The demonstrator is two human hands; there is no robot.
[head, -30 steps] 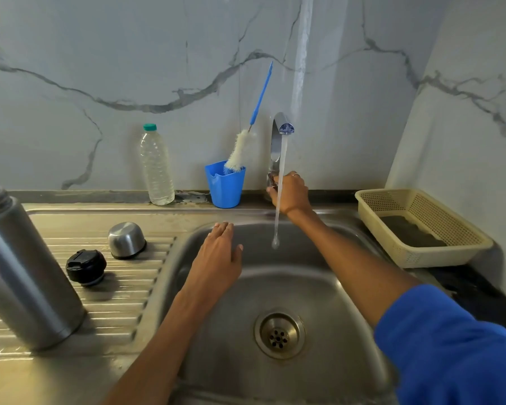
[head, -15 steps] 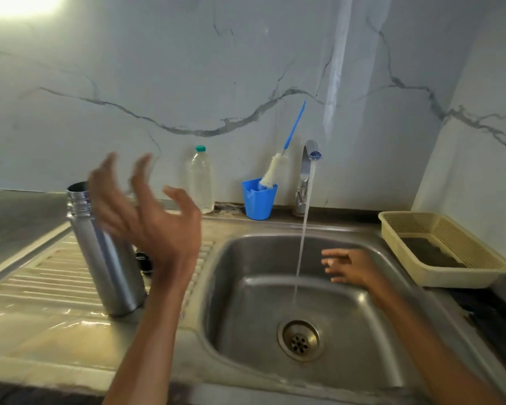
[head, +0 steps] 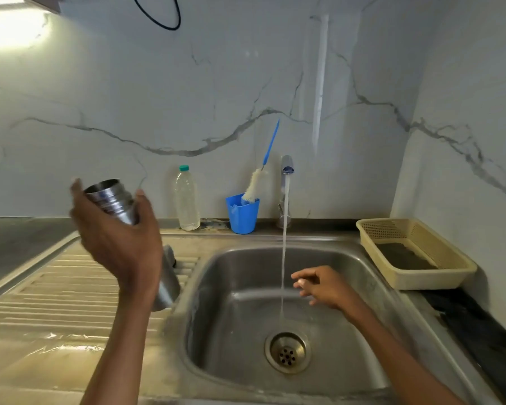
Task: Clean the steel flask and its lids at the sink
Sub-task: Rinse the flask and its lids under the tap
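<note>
My left hand (head: pixel 120 241) grips the steel flask (head: pixel 111 197) round its upper body and holds it tilted over the ribbed draining board (head: pixel 56 290), its open mouth up and to the left. The flask's base shows below my wrist near the sink's left rim. My right hand (head: pixel 322 286) hovers over the sink basin (head: pixel 234 287), fingers relaxed and empty, just right of the water stream (head: pixel 284 252) that runs from the tap (head: pixel 287 171). The flask's lids are hidden behind my left hand and the flask.
At the back ledge stand a clear plastic bottle (head: pixel 187 200) and a blue cup (head: pixel 242 213) holding a bottle brush (head: pixel 256 185). A beige basket (head: pixel 415 252) sits right of the sink. The drain (head: pixel 287 352) lies at the basin's bottom.
My left hand has closed round the flask and tilted it up off the draining board. My right hand has stayed over the basin beside the running water.
</note>
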